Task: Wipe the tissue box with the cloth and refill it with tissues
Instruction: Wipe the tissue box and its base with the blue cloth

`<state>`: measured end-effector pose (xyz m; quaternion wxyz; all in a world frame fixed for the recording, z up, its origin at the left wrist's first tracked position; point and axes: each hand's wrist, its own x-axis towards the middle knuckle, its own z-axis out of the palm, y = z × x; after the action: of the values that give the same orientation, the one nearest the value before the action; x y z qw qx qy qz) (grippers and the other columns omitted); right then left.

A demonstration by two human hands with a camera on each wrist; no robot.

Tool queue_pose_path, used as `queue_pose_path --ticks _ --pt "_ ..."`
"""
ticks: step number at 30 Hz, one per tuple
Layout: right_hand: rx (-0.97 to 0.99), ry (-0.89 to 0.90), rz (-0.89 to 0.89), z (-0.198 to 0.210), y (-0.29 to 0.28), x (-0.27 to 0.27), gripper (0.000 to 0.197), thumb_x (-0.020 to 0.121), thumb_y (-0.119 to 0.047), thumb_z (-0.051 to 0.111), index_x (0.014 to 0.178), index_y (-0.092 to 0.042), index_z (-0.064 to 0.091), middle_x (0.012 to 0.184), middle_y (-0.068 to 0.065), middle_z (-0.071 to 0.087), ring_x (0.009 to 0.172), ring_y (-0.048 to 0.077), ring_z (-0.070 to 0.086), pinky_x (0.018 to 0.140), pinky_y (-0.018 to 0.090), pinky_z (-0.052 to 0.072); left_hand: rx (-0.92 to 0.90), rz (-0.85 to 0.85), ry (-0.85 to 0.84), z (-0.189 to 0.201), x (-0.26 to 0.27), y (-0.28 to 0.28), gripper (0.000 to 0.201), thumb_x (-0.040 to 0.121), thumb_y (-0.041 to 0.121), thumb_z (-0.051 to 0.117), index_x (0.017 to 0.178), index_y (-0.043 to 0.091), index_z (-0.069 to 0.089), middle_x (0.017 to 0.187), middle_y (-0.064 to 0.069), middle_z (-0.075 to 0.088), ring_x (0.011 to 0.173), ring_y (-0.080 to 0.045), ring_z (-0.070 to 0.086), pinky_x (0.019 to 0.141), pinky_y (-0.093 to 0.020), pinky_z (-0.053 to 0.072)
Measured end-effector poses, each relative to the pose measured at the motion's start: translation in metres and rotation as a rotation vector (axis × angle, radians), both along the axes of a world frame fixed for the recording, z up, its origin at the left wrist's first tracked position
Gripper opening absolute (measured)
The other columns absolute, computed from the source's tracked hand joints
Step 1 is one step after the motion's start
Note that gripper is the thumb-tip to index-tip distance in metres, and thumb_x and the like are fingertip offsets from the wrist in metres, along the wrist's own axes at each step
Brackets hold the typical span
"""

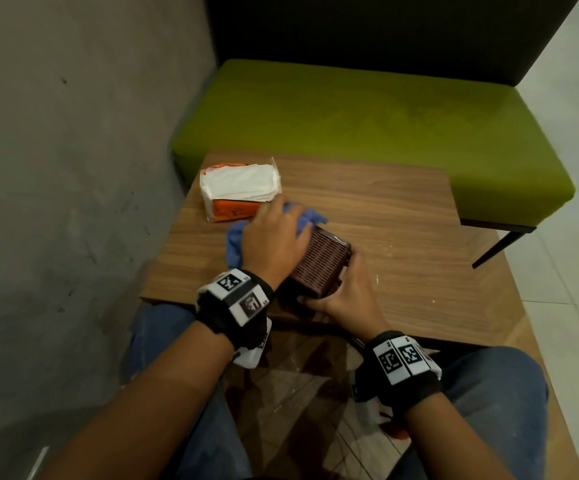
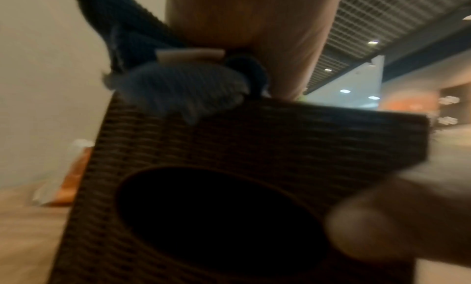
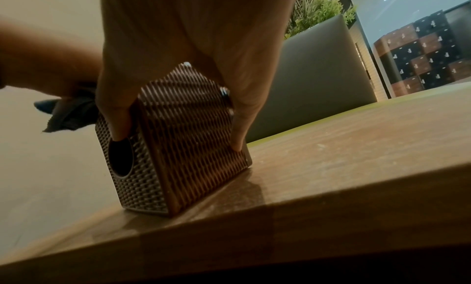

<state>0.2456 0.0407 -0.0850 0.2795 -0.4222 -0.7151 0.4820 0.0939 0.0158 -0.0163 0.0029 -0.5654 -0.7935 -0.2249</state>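
Brown woven tissue box [image 1: 319, 265] on its side, gripped by right hand [image 1: 345, 296]; left hand [image 1: 274, 240] clutches blue cloth [image 1: 236, 244] against it. Wiping step; next likely requires rotating box.

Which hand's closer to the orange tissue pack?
Left. The left hand, holding the cloth, is just beside the tissue pack; the right hand grips the tissue box nearer the person.

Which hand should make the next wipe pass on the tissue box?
Left. The left hand holds the cloth against the tissue box; the right hand grips it, steadying it on the table.
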Motion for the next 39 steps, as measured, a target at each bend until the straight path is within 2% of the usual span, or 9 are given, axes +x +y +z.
queue_pose_path --ticks 3,8,13,18,20,24,30,34,39 --pt "0.007 0.007 -0.011 0.000 -0.003 -0.001 0.108 0.046 -0.033 0.092 0.132 -0.021 0.029 0.129 0.000 0.043 0.118 0.011 0.047 0.100 0.036 0.048 0.032 -0.246 0.006 0.000 0.021 -0.003 0.033 0.086 0.046 0.057 0.108 0.022 0.063 0.114 -0.001 0.056 0.102 -0.020 0.055 0.071 -0.031 0.046" --pt "0.047 0.017 -0.037 0.000 -0.003 -0.002 0.107 0.047 -0.032 0.092 0.133 -0.020 0.029 0.129 0.003 0.043 0.119 0.014 0.046 0.102 0.037 0.046 0.032 -0.335 -0.062 0.004 0.016 0.005 0.026 0.084 0.038 0.064 0.104 0.021 0.065 0.110 0.002 0.056 0.093 -0.019 0.059 0.065 -0.034 0.049" --pt "0.032 0.045 -0.024 0.000 0.001 0.000 0.098 0.045 -0.037 0.088 0.121 -0.046 0.029 0.129 0.005 0.047 0.120 0.015 0.051 0.101 0.038 0.048 0.060 -0.540 -0.080 -0.001 0.013 -0.015 0.016 0.086 0.027 0.062 0.098 0.020 0.068 0.111 0.003 0.059 0.092 -0.014 0.060 0.065 -0.029 0.048" --pt "0.040 -0.001 -0.019 -0.002 0.004 -0.001 0.105 0.047 -0.029 0.094 0.130 -0.017 0.031 0.127 0.005 0.043 0.118 0.014 0.047 0.101 0.033 0.046 0.077 -0.277 -0.135 0.005 -0.001 0.000 0.018 0.085 0.023 0.062 0.102 0.022 0.068 0.110 0.004 0.059 0.095 -0.017 0.059 0.070 -0.032 0.047" --pt "0.041 0.003 -0.021 0.000 0.004 0.001 0.105 0.047 -0.028 0.094 0.131 -0.016 0.031 0.127 0.005 0.044 0.118 0.014 0.047 0.100 0.031 0.046 0.084 -0.254 -0.117 0.004 0.010 0.007 0.019 0.085 0.024 0.062 0.102 0.022 0.069 0.111 0.004 0.060 0.094 -0.018 0.059 0.070 -0.034 0.049" --pt "0.034 0.028 -0.003 0.000 0.006 0.005 0.104 0.047 -0.028 0.093 0.130 -0.018 0.032 0.129 0.004 0.046 0.118 0.011 0.049 0.098 0.020 0.045 0.075 -0.459 -0.108 0.000 0.019 -0.007 0.019 0.085 0.022 0.061 0.102 0.018 0.069 0.111 0.002 0.060 0.095 -0.016 0.060 0.066 -0.029 0.048" --pt "0.035 0.013 -0.009 -0.002 0.009 0.007 0.102 0.049 -0.021 0.093 0.130 -0.015 0.032 0.124 0.000 0.044 0.113 0.009 0.048 0.084 0.004 0.039 0.083 -0.301 -0.126 0.003 0.017 -0.004 0.017 0.084 0.020 0.063 0.099 0.020 0.070 0.109 0.002 0.060 0.093 -0.018 0.060 0.069 -0.037 0.051" --pt "-0.066 0.058 -0.023 -0.003 0.010 0.007 0.091 0.043 -0.035 0.087 0.114 -0.033 0.030 0.118 0.008 0.052 0.105 0.020 0.061 0.081 0.031 0.057 0.046 -0.526 -0.141 -0.004 0.021 -0.042 0.025 0.085 0.029 0.053 0.102 0.022 0.070 0.112 0.003 0.060 0.096 -0.013 0.059 0.075 -0.029 0.049" --pt "0.015 -0.003 -0.011 0.001 0.010 0.001 0.100 0.044 -0.036 0.086 0.126 -0.018 0.032 0.126 0.007 0.048 0.115 0.017 0.052 0.091 0.026 0.047 0.053 -0.332 -0.158 0.006 0.012 -0.014 0.016 0.087 0.027 0.062 0.100 0.023 0.069 0.107 0.006 0.059 0.088 -0.016 0.060 0.070 -0.037 0.051"
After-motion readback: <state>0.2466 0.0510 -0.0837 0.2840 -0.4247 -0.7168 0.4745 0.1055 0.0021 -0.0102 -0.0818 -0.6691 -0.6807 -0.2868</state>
